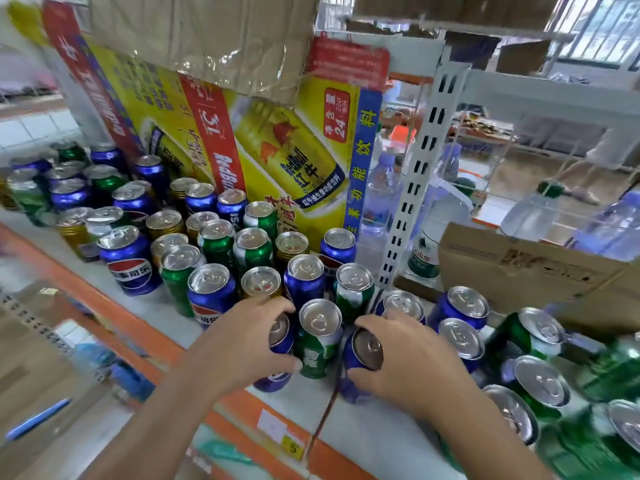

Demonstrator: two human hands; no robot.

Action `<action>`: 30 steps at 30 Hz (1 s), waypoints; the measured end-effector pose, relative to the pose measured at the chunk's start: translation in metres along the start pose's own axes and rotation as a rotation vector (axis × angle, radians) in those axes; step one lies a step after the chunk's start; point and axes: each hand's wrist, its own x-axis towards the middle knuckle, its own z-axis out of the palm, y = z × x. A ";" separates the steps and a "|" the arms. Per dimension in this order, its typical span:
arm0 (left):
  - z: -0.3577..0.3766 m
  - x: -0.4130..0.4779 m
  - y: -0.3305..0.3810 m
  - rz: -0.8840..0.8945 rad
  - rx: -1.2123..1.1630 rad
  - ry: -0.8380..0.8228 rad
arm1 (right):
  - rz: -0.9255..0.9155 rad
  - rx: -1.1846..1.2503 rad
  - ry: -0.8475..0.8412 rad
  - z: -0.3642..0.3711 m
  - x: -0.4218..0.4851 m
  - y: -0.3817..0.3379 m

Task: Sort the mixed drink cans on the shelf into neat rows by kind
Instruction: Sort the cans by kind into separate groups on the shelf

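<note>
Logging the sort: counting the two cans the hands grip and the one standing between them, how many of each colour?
Blue: 2 (left blue can, right blue can)
Green: 1 (green can)
Total: 3

Left hand [242, 344], right hand [412, 358] forward (both curled)

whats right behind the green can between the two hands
Behind the green can stand a blue can and a green-and-white can, both upright, with a big yellow drink carton further back. Their bases are covered by the cans in front.
</note>
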 end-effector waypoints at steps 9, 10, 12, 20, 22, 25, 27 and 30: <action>0.001 0.022 0.036 0.125 0.184 -0.001 | 0.023 0.108 0.231 -0.021 0.023 0.006; 0.002 0.023 0.036 0.127 0.181 0.016 | 0.025 0.102 0.232 -0.023 0.031 0.008; 0.001 0.025 0.035 0.142 0.157 0.043 | 0.023 0.106 0.203 -0.023 0.050 0.011; -0.011 0.025 0.027 0.198 -0.152 0.114 | 0.064 0.164 0.033 -0.006 0.095 0.015; -0.019 0.025 0.027 0.227 -0.191 0.197 | 0.066 0.264 0.107 -0.012 0.089 0.016; -0.037 0.025 0.034 0.289 -0.251 0.359 | 0.053 0.484 0.264 -0.035 0.071 0.017; -0.049 0.024 0.046 0.337 -0.295 0.483 | 0.054 0.595 0.414 -0.053 0.055 0.021; -0.059 0.020 0.075 0.422 -0.340 0.617 | 0.058 0.752 0.611 -0.071 0.026 0.036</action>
